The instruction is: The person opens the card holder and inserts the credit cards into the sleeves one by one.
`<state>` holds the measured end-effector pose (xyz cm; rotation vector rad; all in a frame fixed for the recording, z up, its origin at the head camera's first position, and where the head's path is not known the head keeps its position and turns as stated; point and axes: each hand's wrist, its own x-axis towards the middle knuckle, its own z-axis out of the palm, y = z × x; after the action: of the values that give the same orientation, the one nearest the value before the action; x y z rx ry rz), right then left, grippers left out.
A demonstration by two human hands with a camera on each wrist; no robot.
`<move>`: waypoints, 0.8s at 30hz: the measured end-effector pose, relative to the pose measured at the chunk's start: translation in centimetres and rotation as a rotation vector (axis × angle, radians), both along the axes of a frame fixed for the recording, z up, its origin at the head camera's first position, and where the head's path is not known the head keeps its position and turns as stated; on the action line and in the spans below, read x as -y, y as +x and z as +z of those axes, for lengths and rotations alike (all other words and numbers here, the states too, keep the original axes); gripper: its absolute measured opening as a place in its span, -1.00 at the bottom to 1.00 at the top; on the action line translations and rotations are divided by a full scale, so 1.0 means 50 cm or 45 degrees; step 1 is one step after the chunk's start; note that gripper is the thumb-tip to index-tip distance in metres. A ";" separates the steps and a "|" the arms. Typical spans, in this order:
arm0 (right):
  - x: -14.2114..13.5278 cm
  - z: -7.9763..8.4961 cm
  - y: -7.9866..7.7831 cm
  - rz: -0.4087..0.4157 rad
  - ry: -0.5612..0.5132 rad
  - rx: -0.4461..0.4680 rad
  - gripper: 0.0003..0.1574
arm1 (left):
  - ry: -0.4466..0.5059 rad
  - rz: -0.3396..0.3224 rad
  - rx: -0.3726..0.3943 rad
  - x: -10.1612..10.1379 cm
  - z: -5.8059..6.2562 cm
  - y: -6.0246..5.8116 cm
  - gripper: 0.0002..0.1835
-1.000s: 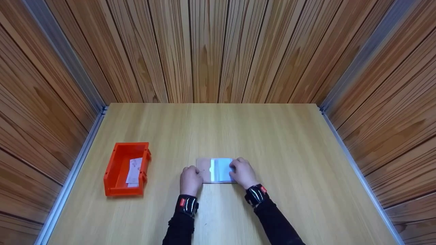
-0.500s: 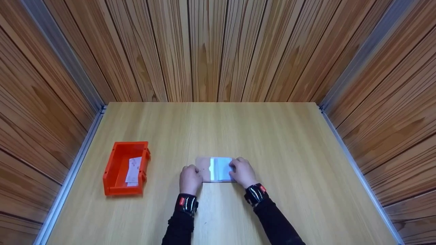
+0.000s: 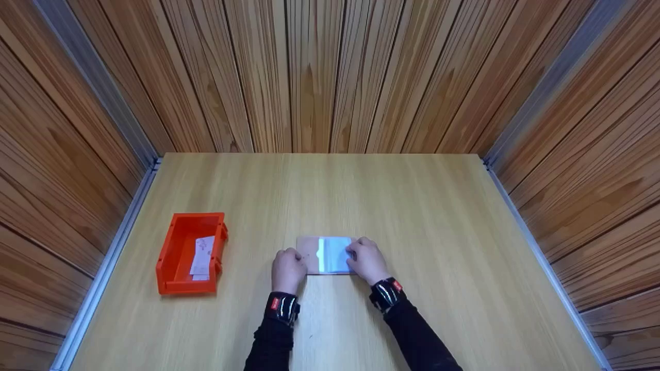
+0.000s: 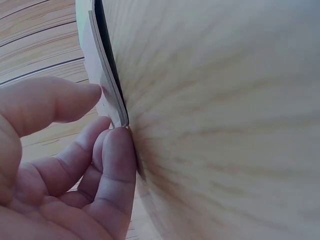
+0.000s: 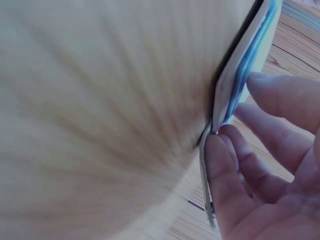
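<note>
A flat pinkish folder (image 3: 309,248) lies opened out on the table, with a shiny bluish plastic sleeve (image 3: 337,254) over its right part. My left hand (image 3: 288,272) holds the folder's left edge. In the left wrist view the thumb tip (image 4: 92,95) is against its upper face, while the curled fingers (image 4: 117,165) meet its corner. At the right edge, my right hand (image 3: 368,262) holds the sleeve side. The right wrist view has the thumb (image 5: 280,95) touching the blue layers (image 5: 242,75) and the fingers bent at their near end.
An orange bin (image 3: 172,257) stands on the left of the wooden table (image 3: 412,206), with white printed papers (image 3: 202,256) inside. Wood-panelled walls (image 3: 309,77) close the table in at the back and both sides. Black bands (image 3: 388,294) wrap the wrists.
Both hands and the folder keep their places. The whole head view has shifted very slightly.
</note>
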<state>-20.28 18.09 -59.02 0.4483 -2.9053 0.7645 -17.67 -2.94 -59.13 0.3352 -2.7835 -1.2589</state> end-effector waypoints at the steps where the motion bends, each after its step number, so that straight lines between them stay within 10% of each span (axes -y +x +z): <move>1: 0.000 0.000 0.000 -0.001 -0.002 0.000 -0.68 | -0.004 -0.005 -0.008 0.001 0.000 -0.001 -0.90; 24: 0.003 0.000 -0.003 -0.046 0.002 0.096 -0.63 | 0.042 -0.008 -0.194 0.013 0.033 -0.003 -0.88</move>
<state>-20.42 17.91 -59.04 0.3733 -2.9749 0.7911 -17.82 -3.60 -57.46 0.2221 -2.6411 -1.2756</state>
